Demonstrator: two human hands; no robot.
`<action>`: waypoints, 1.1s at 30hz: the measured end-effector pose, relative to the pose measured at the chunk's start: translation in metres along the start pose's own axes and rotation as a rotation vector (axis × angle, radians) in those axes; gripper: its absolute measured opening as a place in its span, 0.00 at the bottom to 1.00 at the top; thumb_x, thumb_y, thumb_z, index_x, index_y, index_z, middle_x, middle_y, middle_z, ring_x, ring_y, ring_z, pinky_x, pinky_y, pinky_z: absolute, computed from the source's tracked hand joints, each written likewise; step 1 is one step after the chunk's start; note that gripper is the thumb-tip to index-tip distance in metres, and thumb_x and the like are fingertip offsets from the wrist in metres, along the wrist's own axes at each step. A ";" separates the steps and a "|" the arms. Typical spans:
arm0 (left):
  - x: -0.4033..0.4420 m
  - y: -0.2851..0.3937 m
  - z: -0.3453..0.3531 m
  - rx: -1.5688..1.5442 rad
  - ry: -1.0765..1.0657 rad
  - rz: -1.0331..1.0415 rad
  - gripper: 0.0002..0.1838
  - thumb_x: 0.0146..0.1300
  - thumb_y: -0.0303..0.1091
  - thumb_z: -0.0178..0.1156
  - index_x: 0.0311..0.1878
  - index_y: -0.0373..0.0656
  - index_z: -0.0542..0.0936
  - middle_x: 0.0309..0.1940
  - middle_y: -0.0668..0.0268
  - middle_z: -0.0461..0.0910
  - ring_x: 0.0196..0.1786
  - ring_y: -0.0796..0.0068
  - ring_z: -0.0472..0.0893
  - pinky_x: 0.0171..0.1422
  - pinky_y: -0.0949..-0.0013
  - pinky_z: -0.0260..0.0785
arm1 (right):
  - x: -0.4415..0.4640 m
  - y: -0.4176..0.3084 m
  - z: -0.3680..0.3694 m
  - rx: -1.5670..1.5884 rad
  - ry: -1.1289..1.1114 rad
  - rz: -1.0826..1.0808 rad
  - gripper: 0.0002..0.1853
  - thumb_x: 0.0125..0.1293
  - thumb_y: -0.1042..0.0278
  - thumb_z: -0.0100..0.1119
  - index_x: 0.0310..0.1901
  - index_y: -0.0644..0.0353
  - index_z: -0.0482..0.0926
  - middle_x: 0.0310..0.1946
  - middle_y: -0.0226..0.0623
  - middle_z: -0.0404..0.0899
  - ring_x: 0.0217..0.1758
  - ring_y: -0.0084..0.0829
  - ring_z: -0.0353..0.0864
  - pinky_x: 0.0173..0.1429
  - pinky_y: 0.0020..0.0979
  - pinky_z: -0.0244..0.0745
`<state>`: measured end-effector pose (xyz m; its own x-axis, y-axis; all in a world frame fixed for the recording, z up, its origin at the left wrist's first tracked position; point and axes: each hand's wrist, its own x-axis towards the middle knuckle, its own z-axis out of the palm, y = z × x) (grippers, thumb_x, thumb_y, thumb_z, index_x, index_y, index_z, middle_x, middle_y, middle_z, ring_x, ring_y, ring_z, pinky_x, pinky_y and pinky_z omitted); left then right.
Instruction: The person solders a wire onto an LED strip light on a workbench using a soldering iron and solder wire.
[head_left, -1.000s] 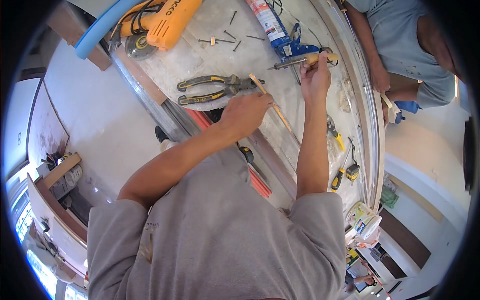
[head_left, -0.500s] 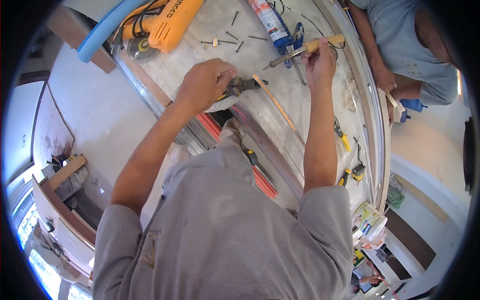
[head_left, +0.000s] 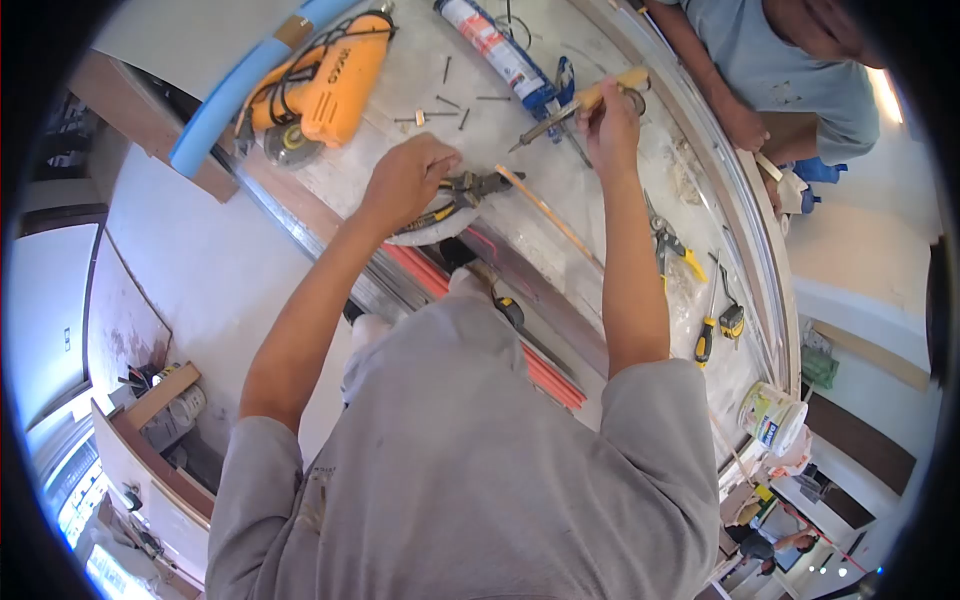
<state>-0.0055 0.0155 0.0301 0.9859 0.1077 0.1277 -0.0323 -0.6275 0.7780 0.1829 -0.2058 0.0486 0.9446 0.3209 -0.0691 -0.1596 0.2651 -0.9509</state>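
My right hand (head_left: 612, 125) is closed around the wooden handle of a soldering iron (head_left: 562, 112), whose tip points left and down over the table. Above the yellow-black pliers (head_left: 465, 190), my left hand (head_left: 408, 180) has its fingers curled and pressed together; whatever they may hold is too small to make out. The pliers lie partly hidden beneath that hand. Between my hands a thin orange-brown strip (head_left: 550, 215) lies on the table, its upper end beside the pliers' jaws. A blue caulking gun with a tube (head_left: 505, 58) lies behind the iron.
On the table (head_left: 410, 75) are an orange power tool (head_left: 345, 85), several screws (head_left: 447, 100), snips (head_left: 675, 243), a screwdriver (head_left: 706, 335), and a tape measure (head_left: 732, 321). A white tub (head_left: 772, 418) stands at right. Another person (head_left: 790, 75) is across the table at upper right.
My left hand has left the strip and moved left to above the pliers. My right hand still holds the soldering iron. The camera view has shifted.
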 end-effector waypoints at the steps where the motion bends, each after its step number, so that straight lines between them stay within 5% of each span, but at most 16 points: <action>1: 0.004 -0.001 0.003 -0.004 0.005 0.022 0.08 0.62 0.26 0.57 0.42 0.36 0.82 0.36 0.57 0.81 0.42 0.63 0.81 0.47 0.69 0.71 | 0.006 0.000 -0.001 -0.025 -0.020 -0.014 0.18 0.73 0.55 0.51 0.32 0.61 0.74 0.21 0.33 0.72 0.22 0.24 0.69 0.26 0.25 0.63; 5: -0.001 0.007 0.008 -0.097 0.032 -0.032 0.09 0.63 0.29 0.57 0.42 0.40 0.84 0.37 0.59 0.82 0.42 0.57 0.81 0.47 0.62 0.72 | 0.016 0.002 -0.002 -0.036 -0.081 0.002 0.18 0.73 0.55 0.51 0.32 0.61 0.74 0.21 0.34 0.72 0.22 0.24 0.68 0.26 0.25 0.62; 8: -0.009 0.016 -0.001 -0.227 0.086 -0.133 0.09 0.65 0.31 0.57 0.43 0.39 0.83 0.35 0.58 0.84 0.38 0.62 0.83 0.45 0.65 0.72 | 0.011 0.007 0.002 0.083 -0.052 0.076 0.17 0.72 0.55 0.52 0.32 0.60 0.74 0.21 0.33 0.72 0.21 0.24 0.68 0.26 0.25 0.62; 11: -0.008 0.019 -0.016 -0.270 -0.002 -0.211 0.09 0.65 0.31 0.60 0.44 0.36 0.82 0.32 0.62 0.85 0.36 0.78 0.81 0.43 0.72 0.72 | 0.006 0.002 0.006 0.220 -0.023 0.135 0.16 0.72 0.55 0.53 0.32 0.59 0.75 0.21 0.31 0.73 0.21 0.22 0.68 0.26 0.24 0.63; 14: -0.011 0.005 -0.017 -0.229 0.027 -0.172 0.12 0.64 0.35 0.59 0.44 0.38 0.83 0.28 0.56 0.83 0.31 0.69 0.81 0.42 0.68 0.71 | 0.013 0.003 -0.001 0.287 -0.002 0.202 0.15 0.72 0.54 0.54 0.32 0.57 0.74 0.21 0.29 0.73 0.21 0.22 0.68 0.25 0.24 0.63; 17: -0.019 0.011 -0.031 -0.248 0.017 -0.201 0.10 0.66 0.32 0.60 0.42 0.35 0.83 0.30 0.64 0.84 0.33 0.80 0.78 0.42 0.75 0.70 | 0.015 0.004 -0.001 0.323 -0.115 0.223 0.15 0.72 0.54 0.54 0.31 0.56 0.73 0.21 0.29 0.72 0.21 0.23 0.69 0.25 0.25 0.64; 21: -0.034 0.030 -0.049 -0.197 0.061 -0.241 0.10 0.65 0.33 0.61 0.42 0.35 0.83 0.26 0.65 0.82 0.29 0.83 0.75 0.36 0.76 0.69 | 0.004 0.009 0.020 0.419 -0.221 0.221 0.15 0.71 0.55 0.55 0.32 0.57 0.75 0.23 0.31 0.76 0.22 0.24 0.71 0.27 0.26 0.66; 25: -0.040 0.050 -0.045 -0.440 0.244 -0.415 0.09 0.63 0.33 0.63 0.39 0.35 0.83 0.25 0.69 0.82 0.25 0.88 0.72 0.30 0.79 0.64 | 0.004 0.013 0.037 0.429 -0.194 0.187 0.15 0.71 0.55 0.55 0.37 0.61 0.78 0.27 0.35 0.81 0.25 0.26 0.78 0.30 0.25 0.72; 33: -0.007 0.068 -0.022 -0.540 0.439 -0.298 0.09 0.62 0.33 0.65 0.36 0.35 0.84 0.25 0.71 0.82 0.23 0.90 0.70 0.26 0.81 0.60 | -0.040 0.009 0.107 0.417 -0.196 0.159 0.18 0.73 0.55 0.51 0.49 0.64 0.76 0.35 0.41 0.84 0.33 0.28 0.82 0.35 0.25 0.76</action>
<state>-0.0186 -0.0108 0.0952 0.8135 0.5816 0.0098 0.0388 -0.0710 0.9967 0.1134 -0.1188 0.0748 0.8338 0.5415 -0.1076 -0.4368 0.5276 -0.7286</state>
